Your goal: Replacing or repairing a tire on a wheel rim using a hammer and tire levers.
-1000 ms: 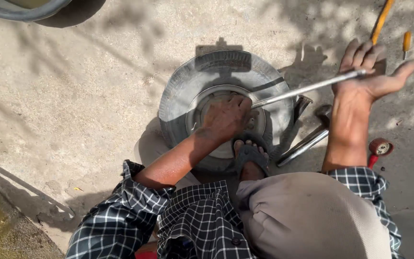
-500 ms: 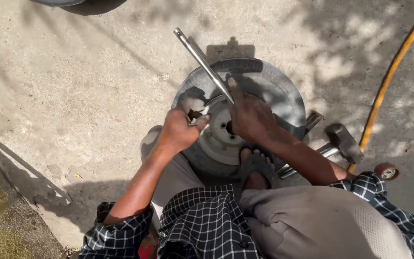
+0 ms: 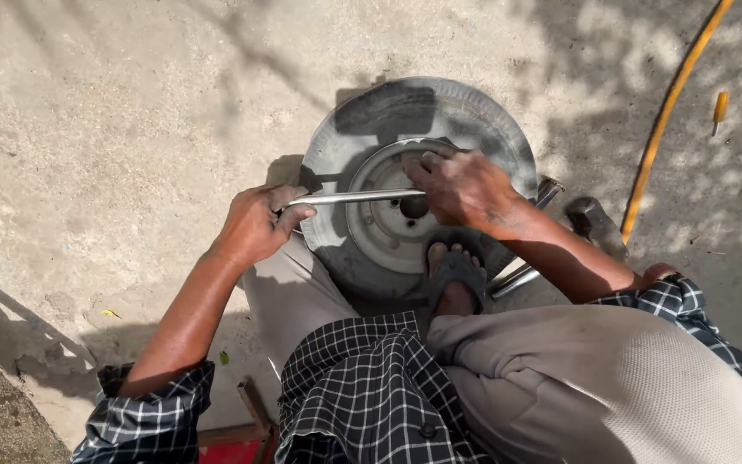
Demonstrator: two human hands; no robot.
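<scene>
Both hands' fingers wrap the steel bar (image 3: 349, 198): left hand (image 3: 251, 225), right hand (image 3: 461, 187).

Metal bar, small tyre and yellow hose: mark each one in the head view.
metal bar (image 3: 355, 197), head view, on the bare shaft between the two hands.
small tyre (image 3: 474, 107), head view, on the far sidewall.
yellow hose (image 3: 665, 116), head view, midway along its length on the ground.
</scene>
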